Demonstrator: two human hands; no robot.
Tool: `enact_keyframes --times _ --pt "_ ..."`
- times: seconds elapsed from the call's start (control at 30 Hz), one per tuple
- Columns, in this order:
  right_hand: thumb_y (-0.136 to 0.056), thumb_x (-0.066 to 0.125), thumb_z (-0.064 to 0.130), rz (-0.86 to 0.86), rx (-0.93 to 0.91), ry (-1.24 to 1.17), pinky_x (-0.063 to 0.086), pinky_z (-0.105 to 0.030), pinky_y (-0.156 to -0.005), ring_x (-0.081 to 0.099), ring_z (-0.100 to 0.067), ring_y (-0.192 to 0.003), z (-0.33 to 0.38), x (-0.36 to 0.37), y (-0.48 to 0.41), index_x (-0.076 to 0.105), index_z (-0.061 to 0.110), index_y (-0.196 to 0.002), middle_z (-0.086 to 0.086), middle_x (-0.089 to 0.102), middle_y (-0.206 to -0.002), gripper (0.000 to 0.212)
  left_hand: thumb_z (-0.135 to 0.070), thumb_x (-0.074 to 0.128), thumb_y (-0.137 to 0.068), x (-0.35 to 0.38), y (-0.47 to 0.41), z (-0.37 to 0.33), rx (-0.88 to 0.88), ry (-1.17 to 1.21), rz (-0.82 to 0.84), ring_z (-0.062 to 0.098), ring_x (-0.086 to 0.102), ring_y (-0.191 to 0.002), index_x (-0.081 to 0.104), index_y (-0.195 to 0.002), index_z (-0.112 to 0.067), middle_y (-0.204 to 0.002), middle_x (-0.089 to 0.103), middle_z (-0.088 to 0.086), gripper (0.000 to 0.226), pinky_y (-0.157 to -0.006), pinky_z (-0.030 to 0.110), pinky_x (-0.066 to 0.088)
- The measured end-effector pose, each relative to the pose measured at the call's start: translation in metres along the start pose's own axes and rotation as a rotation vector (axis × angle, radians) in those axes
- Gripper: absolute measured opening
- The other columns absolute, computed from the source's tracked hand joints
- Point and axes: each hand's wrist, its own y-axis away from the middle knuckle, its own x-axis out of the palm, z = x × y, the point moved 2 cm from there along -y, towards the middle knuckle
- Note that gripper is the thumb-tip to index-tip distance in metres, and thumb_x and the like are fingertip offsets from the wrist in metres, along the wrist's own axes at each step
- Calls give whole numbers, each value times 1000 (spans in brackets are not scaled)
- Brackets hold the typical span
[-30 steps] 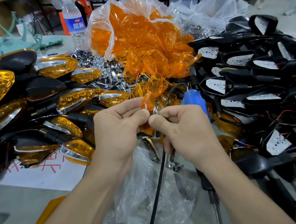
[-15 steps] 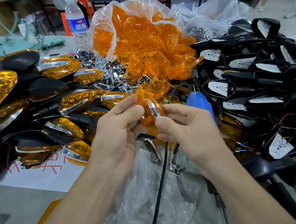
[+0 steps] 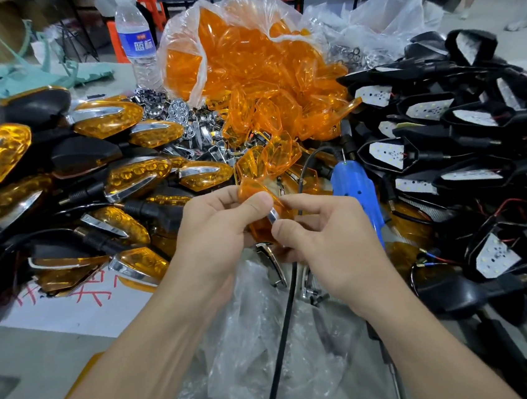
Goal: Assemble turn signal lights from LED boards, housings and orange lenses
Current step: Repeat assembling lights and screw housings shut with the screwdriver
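My left hand (image 3: 217,233) holds an orange lens (image 3: 251,190) between thumb and fingers at the middle of the view. My right hand (image 3: 331,241) pinches a small chrome trim strip (image 3: 272,215) against that lens with thumb and forefinger. A clear bag of loose orange lenses (image 3: 252,70) lies open behind the hands. Black housings with white LED boards (image 3: 387,153) are heaped on the right. Finished lights with orange lenses and chrome trim (image 3: 136,177) are piled on the left.
A blue electric screwdriver (image 3: 356,186) lies just right of my hands, its black cable (image 3: 284,343) running toward me over crumpled clear plastic (image 3: 271,344). Loose chrome parts (image 3: 181,110) sit behind the finished pile. A water bottle (image 3: 136,40) stands at the back.
The lens and chrome strip were lifted and tilted, then brought back lower between both hands. My right thumb and forefinger now press the strip against the lens.
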Motion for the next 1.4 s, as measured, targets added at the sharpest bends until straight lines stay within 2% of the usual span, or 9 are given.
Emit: enact_keyframes --times 0.07,0.23,0.33,0.47,0.53,0.8,1.0,1.23,1.4 --pt "-82 67 36 -34 -13 64 61 -57 -75 71 -38 -80 -1 3 2 77 31 -105 -7 78 -83 25 -6 68 -94 2 2 0 -21 -4 -7 16 70 -63 72 -72 -12 -74 73 10 23 -56 26 58" --pt "-85 63 51 -196 -161 301 63 -41 -78 74 -11 -89 8 5 8 68 41 -122 17 77 -87 38 -6 65 -97 4 6 -2 38 47 -43 30 68 -77 72 -75 -14 -84 70 19 25 -66 36 63" --pt "-82 79 30 -111 -1 -25 64 -43 -84 77 -13 -91 4 -1 1 72 31 -124 13 79 -96 43 -9 66 -97 1 5 -4 77 98 -27 23 69 -71 71 -71 -18 -78 71 12 28 -64 32 61" --pt "-87 76 -4 -30 50 -310 65 -35 -70 79 -27 -76 5 -9 -3 73 16 -117 -6 81 -88 36 -12 68 -91 -2 -1 -2 30 160 7 23 73 -75 72 -71 -18 -85 76 13 22 -66 32 62" --pt "-88 75 -6 -86 21 -338 63 -29 -68 79 -26 -78 4 -11 -4 74 16 -109 -5 81 -89 30 -15 72 -82 -4 -4 -1 14 174 39 27 74 -83 68 -83 -10 -95 77 19 6 -73 35 64" --pt "-88 76 -5 -140 -161 -241 65 -30 -77 79 -15 -86 8 -9 -1 77 24 -108 6 81 -96 35 -10 81 -76 -15 -10 -1 -11 136 212 27 76 -90 71 -112 -11 -105 77 17 37 -77 30 62" --pt "-71 84 -15 -18 -201 -322 61 -26 -81 78 -17 -93 9 -15 -2 77 20 -108 0 82 -99 51 -14 93 -60 -13 -3 -15 285 -54 336 22 80 -88 84 -98 -25 -94 82 7 41 -76 25 61" --pt "-74 82 2 149 -284 -343 61 -30 -76 77 -23 -87 9 -25 -3 78 5 -107 -12 81 -96 33 -16 91 -61 -11 3 -18 433 -79 310 24 79 -87 84 -97 -28 -94 82 4 39 -75 28 61" --pt "-76 83 17 161 -352 -327 60 -41 -74 72 -23 -81 14 -25 0 83 25 -102 -12 80 -91 26 -15 91 -62 -8 8 -16 478 -64 301 24 79 -86 83 -96 -29 -94 81 4 38 -74 29 61"
